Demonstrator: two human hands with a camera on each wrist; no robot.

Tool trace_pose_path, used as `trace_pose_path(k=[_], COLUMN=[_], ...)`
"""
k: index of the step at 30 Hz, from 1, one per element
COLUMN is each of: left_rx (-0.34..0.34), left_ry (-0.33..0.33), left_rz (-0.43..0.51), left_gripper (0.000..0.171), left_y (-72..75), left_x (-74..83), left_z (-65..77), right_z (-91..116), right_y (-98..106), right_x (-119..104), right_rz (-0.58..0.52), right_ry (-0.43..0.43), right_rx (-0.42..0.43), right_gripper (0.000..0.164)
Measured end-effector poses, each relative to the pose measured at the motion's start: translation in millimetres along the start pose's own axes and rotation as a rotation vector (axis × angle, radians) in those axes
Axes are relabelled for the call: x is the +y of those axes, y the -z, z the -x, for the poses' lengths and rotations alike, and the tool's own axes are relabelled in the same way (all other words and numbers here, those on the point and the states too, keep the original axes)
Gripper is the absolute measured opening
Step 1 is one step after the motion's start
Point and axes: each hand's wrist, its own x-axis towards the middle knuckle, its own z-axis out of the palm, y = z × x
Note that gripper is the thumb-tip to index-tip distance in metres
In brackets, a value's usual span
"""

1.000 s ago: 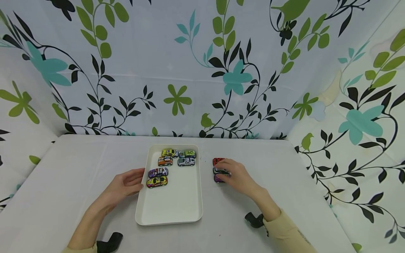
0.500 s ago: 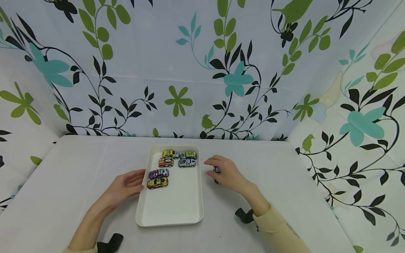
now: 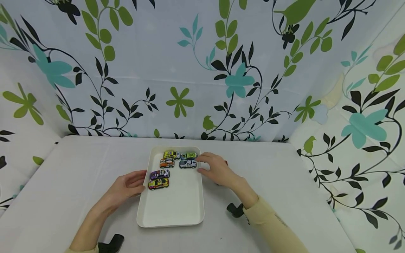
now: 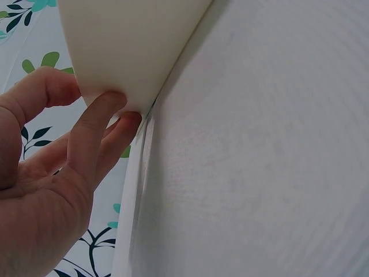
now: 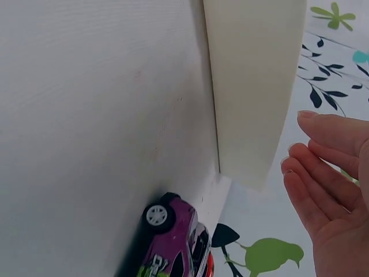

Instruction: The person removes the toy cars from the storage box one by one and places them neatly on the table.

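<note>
My left hand (image 3: pixel 127 185) rests its fingertips against the outer left wall of a white tray (image 3: pixel 171 207). In the left wrist view its fingers lie on that wall. My right hand (image 3: pixel 219 170) hovers at the tray's right rim, fingers loosely bent and holding nothing, beside a silver toy car (image 3: pixel 188 164). Next to that one in the tray are a green toy car (image 3: pixel 189 156), a yellow one (image 3: pixel 169 154) and an orange one (image 3: pixel 166 163). Lower left lie a purple toy car (image 3: pixel 159 174) and a yellow-and-red one (image 3: pixel 159 183).
On the table (image 3: pixel 240 225) right of the tray, a dark purple toy car (image 5: pixel 173 234) stands beside more cars, mostly hidden by my right hand in the head view. A patterned cloth wall (image 3: pixel 142 70) rises behind the table.
My right hand has moved left from the cars on the table to the tray's right rim, carrying nothing visible. The left hand has stayed at the tray's left side.
</note>
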Motion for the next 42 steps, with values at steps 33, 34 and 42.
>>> trace_pose_path(k=[33,34,42], left_rx=[-0.001,-0.001,0.009], left_ry=[-0.011,-0.013,-0.005], left_rz=[0.002,0.000,-0.005], left_gripper=[0.067,0.067,0.069], left_y=[-0.7,-0.4,0.5], left_x=[0.3,0.0,-1.0], left_z=[-0.5,-0.6,-0.5], right_z=[-34.9,-35.0,-36.4], right_y=[-38.1,-38.6,-39.4], right_x=[-1.0,-0.9,-2.1], right_rz=[0.094,0.093,0.105], right_ry=[-0.056,-0.055,-0.061], right_rx=[-0.094,-0.094,-0.108], right_gripper=[0.034,0.033,0.029])
